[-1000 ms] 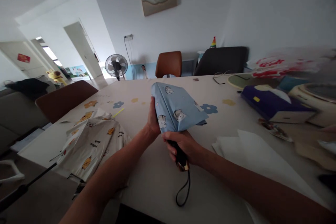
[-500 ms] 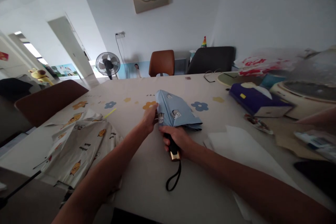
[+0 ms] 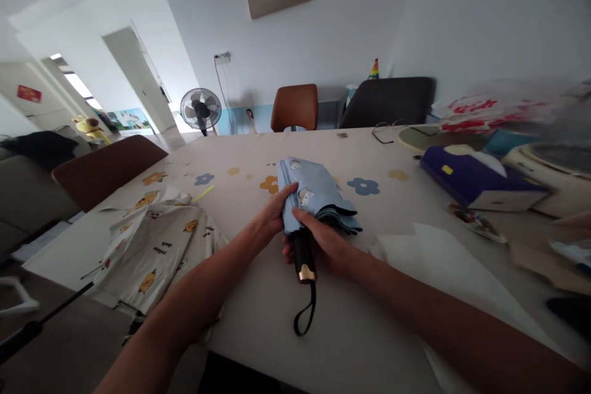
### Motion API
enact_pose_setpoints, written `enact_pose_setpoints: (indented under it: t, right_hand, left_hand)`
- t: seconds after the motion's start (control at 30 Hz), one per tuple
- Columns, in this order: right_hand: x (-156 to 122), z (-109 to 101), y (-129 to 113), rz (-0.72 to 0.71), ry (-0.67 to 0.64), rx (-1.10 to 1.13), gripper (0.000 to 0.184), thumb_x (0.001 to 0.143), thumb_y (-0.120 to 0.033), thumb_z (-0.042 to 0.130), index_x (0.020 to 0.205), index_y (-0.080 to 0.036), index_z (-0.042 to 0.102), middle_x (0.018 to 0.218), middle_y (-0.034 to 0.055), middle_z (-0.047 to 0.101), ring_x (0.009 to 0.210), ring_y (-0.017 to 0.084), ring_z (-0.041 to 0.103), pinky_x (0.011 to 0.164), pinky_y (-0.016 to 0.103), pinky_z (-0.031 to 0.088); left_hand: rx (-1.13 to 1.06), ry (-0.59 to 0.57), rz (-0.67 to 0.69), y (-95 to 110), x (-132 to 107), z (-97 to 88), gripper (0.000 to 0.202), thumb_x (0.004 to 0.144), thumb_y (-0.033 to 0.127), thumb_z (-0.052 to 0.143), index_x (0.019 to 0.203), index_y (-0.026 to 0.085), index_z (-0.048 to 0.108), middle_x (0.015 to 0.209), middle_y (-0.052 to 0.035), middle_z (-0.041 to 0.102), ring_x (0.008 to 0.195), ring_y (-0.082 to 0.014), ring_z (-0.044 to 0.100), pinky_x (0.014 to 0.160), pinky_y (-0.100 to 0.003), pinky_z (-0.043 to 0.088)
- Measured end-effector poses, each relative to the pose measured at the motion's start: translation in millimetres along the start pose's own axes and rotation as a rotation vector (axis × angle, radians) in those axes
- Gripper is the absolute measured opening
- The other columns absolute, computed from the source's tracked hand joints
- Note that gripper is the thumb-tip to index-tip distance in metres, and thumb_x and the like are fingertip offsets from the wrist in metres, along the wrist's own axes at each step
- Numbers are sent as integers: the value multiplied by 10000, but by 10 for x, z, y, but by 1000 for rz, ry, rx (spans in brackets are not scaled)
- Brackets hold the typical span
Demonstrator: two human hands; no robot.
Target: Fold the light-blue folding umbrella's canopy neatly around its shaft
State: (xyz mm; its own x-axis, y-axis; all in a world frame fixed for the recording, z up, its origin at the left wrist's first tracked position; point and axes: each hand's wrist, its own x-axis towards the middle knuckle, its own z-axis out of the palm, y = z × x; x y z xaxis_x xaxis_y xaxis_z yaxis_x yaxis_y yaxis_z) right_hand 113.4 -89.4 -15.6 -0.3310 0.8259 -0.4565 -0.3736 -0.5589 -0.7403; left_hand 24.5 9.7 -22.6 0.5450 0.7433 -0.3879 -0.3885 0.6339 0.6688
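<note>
A folded light-blue umbrella (image 3: 318, 188) with cartoon animal prints is held over the table, its black handle with a gold end pointing toward me. A black wrist strap loops down from the handle. My left hand (image 3: 277, 209) is closed around the left side of the folded canopy, thumb on top. Around the base of the canopy and the upper handle wraps my right hand (image 3: 323, 240), its thumb pressed on the blue cloth. The loose canopy folds fan out to the right, showing a dark underside.
A second umbrella (image 3: 170, 252), cream with yellow ducks, lies loosely spread at the left, its black shaft past the table edge. White paper (image 3: 443, 265), a purple tissue box (image 3: 480, 178), glasses (image 3: 383, 132) and plastic bags (image 3: 498, 108) lie on the right side.
My left hand has shifted its thumb onto the top of the canopy. My right hand has slid up from the handle onto the cloth, and the folds have turned, showing more dark edge.
</note>
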Motion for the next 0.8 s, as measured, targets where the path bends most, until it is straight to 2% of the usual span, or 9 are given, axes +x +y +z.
enact_pose_setpoints:
  t: [0.1, 0.2, 0.27, 0.37, 0.47, 0.57, 0.7, 0.8]
  right_hand:
    - [30, 13, 35, -39, 19, 77, 534, 837, -593, 409, 767, -93, 583, 624, 94, 633, 555, 173, 635, 602, 312, 555]
    - [51, 33, 69, -113, 33, 137, 437, 846, -514, 461, 819, -96, 586, 661, 77, 642, 575, 174, 645, 622, 335, 562]
    - [50, 38, 80, -113, 33, 147, 377, 854, -456, 470, 826, -97, 583, 661, 75, 648, 559, 169, 647, 622, 322, 560]
    - [23, 27, 72, -63, 8, 109, 352, 861, -436, 446, 808, -110, 569, 600, 65, 639, 481, 150, 626, 521, 263, 534]
    - [-5, 6, 46, -32, 0, 38, 287, 849, -398, 449, 764, -141, 545, 438, -10, 542, 351, 119, 533, 350, 204, 426]
    - [-2, -13, 34, -36, 17, -25, 252, 829, -347, 456, 671, -158, 508, 346, -55, 429, 282, 97, 439, 287, 186, 343]
    - [27, -7, 54, -90, 82, -83, 240, 811, -300, 458, 612, -167, 471, 336, -52, 422, 275, 95, 430, 298, 194, 366]
    - [25, 36, 72, -96, 192, -159, 220, 807, -257, 453, 607, -167, 470, 345, -37, 453, 279, 109, 453, 299, 210, 392]
  left_hand:
    - [-23, 11, -5, -10, -31, 26, 226, 804, 284, 563, 849, 77, 640, 631, -74, 655, 569, -158, 620, 675, -285, 525]
    - [-34, 17, -22, -19, -72, 55, 243, 812, 307, 545, 830, 86, 644, 586, -62, 644, 514, -149, 600, 606, -267, 520]
    - [-23, 31, -26, -22, -94, 73, 233, 806, 316, 550, 818, 106, 650, 564, -54, 643, 518, -161, 611, 567, -261, 514]
    - [-1, 41, -15, -27, -103, 88, 219, 794, 324, 561, 823, 128, 655, 574, -59, 656, 573, -193, 646, 555, -272, 517]
    - [-16, 23, 41, -39, -85, 84, 206, 789, 294, 572, 854, 115, 650, 624, -73, 673, 605, -194, 659, 597, -275, 531]
    - [-45, -14, 81, -53, -68, 75, 216, 796, 268, 572, 902, 92, 638, 697, -87, 687, 643, -183, 666, 682, -278, 537]
    - [-13, -53, 58, -52, -62, 77, 296, 823, 319, 544, 957, 69, 626, 774, -107, 693, 708, -189, 669, 770, -303, 529]
    - [69, 25, 130, -39, -48, 76, 298, 802, 325, 581, 969, 82, 622, 773, -92, 695, 700, -181, 666, 782, -304, 529]
